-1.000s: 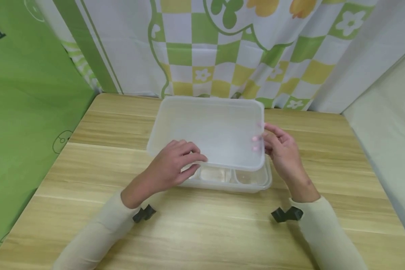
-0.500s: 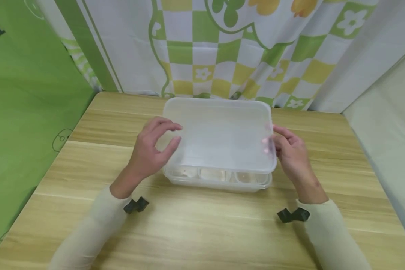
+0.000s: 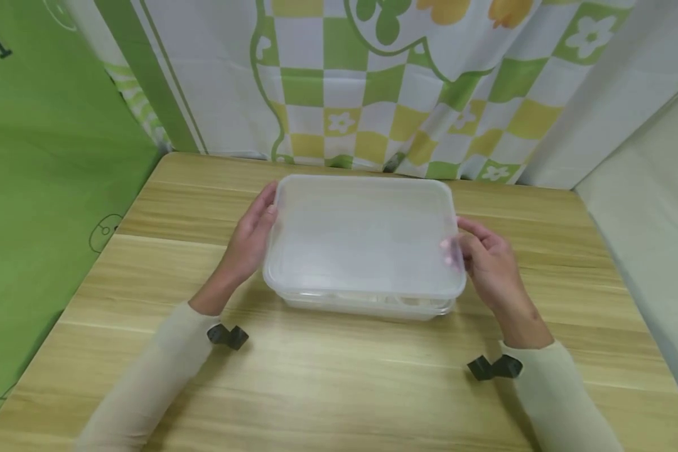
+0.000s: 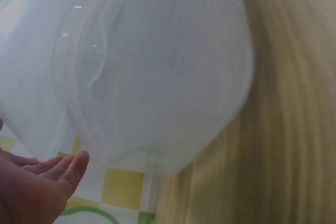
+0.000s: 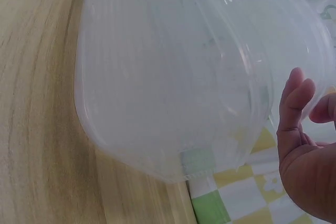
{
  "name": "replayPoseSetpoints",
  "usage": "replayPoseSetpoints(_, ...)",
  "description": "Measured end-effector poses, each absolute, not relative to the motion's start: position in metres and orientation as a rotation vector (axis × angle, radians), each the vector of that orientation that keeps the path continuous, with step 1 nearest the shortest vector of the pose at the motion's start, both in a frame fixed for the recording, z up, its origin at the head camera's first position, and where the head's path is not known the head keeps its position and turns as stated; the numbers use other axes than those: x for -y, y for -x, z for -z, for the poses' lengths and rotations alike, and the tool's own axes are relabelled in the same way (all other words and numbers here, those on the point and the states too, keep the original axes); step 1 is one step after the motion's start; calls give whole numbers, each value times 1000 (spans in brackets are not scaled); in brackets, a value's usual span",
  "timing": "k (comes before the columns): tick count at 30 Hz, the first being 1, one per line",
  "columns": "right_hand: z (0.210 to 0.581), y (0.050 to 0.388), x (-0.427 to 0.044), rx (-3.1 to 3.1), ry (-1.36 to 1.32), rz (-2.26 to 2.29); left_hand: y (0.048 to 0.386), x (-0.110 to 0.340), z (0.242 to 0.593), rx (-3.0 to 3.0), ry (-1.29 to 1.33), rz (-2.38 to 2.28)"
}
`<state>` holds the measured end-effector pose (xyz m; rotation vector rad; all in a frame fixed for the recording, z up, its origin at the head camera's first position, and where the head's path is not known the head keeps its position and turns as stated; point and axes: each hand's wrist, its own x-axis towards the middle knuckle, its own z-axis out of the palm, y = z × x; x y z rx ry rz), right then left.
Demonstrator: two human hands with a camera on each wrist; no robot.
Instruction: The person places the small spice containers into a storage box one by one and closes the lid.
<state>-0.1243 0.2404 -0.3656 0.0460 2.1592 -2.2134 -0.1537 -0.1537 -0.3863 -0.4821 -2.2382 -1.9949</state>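
A frosted, translucent rectangular lid [image 3: 364, 235] lies tilted over a clear plastic food container [image 3: 367, 307] in the head view. Dividers show faintly through the gap along the container's front. My right hand [image 3: 494, 267] pinches the lid's right edge, its fingertips visible through the plastic from below. At the lid's left edge, my left hand [image 3: 248, 242] has its fingers nearly straight against the side. The left wrist view shows those fingers [image 4: 73, 171] beside the lid's rim, above the container wall [image 4: 163, 66]. In the right wrist view, the lid stands apart from the container [image 5: 168, 77].
The container stands on a wood-grain table [image 3: 339, 383]. Behind it hangs a checked green, yellow and white curtain [image 3: 344, 88]. A green cloth [image 3: 51, 182] borders the left side, and a pale panel [image 3: 650, 157] the right.
The lid has shifted right and lowered over the container, hiding most of its compartments. My left hand has moved from the lid's front to its left edge. My right hand keeps its hold.
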Motion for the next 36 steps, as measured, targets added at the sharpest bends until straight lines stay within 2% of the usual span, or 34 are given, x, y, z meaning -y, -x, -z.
replayPoseSetpoints(12, 382, 118, -230, -2718, -86, 1985, 153, 142, 399, 2181, 521, 1904)
replayPoseSetpoints(20, 391, 117, -224, -2691, 1, 2051, 153, 139, 401, 2222, 459, 1883)
replayPoseSetpoints(36, 399, 121, -232, -2828, 10, 1762, 155, 140, 408, 2370, 397, 1839)
